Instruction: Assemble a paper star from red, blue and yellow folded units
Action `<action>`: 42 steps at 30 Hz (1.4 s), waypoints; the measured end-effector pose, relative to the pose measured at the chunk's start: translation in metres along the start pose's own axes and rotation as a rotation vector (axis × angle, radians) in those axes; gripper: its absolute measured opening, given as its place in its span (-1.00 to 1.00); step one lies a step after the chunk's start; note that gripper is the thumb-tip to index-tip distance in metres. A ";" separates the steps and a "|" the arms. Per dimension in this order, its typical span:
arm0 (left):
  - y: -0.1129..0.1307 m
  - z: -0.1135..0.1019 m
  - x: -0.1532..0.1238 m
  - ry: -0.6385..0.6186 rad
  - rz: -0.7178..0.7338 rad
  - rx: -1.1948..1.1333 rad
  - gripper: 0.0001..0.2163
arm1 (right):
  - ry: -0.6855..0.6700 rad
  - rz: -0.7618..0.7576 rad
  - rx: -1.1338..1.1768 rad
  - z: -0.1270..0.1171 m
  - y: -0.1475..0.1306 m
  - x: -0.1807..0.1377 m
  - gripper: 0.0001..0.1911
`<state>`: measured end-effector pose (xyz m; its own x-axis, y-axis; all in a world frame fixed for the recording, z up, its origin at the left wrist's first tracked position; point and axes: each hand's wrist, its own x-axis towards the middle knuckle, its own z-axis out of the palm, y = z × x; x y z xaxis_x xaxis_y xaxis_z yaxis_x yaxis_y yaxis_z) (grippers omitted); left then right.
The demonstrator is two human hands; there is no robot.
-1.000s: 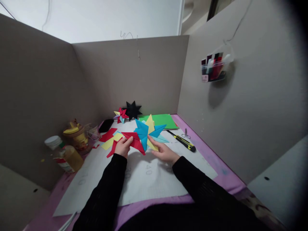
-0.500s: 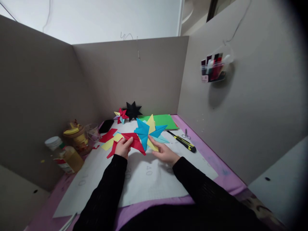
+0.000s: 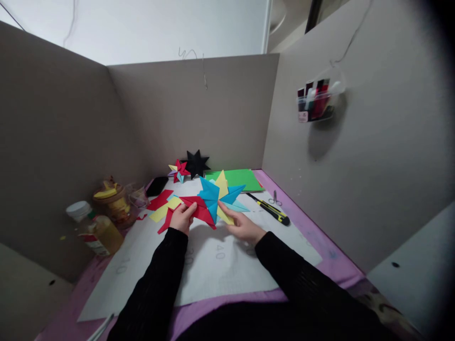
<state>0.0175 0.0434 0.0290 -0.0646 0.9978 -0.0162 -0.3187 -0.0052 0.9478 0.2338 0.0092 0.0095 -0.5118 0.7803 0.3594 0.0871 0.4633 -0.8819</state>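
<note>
Both forearms reach forward, left hand [image 3: 182, 219] and right hand [image 3: 242, 225] with fingers pinched on the paper star [image 3: 213, 201].

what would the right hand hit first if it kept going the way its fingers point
The multicoloured paper star; the right hand points up-left, fingertips already on its near points. Beyond, probably the red paper piece; depth unclear.

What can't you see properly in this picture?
All in the head view:
- Underside of the paper star: hidden by the star itself and by the left hand and right hand gripping it.
- Number beside the 40 on the white sheet: partly covered by the left sleeve.
- Label on the bottle: too small to read.
- A pale object at the bottom edge: cut off.
- Contents of the wall holder: blurred.
</note>
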 end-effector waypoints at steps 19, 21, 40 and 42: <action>-0.003 0.007 -0.008 -0.086 0.146 0.308 -0.64 | -0.060 -0.026 -0.011 0.004 0.000 -0.001 -0.18; -0.003 0.009 -0.009 -0.075 0.145 0.325 -0.64 | -0.066 -0.023 -0.032 0.004 0.000 -0.001 -0.17; -0.011 0.000 0.004 0.047 0.279 0.345 -0.64 | -0.133 -0.013 0.207 0.003 0.003 -0.001 -0.13; -0.010 0.005 0.002 0.009 0.228 0.190 -0.66 | -0.145 0.002 0.261 0.005 -0.001 0.000 -0.13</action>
<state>0.0249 0.0461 0.0208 -0.1231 0.9716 0.2019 -0.1122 -0.2157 0.9700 0.2299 0.0067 0.0087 -0.6298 0.7045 0.3272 -0.1252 0.3236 -0.9379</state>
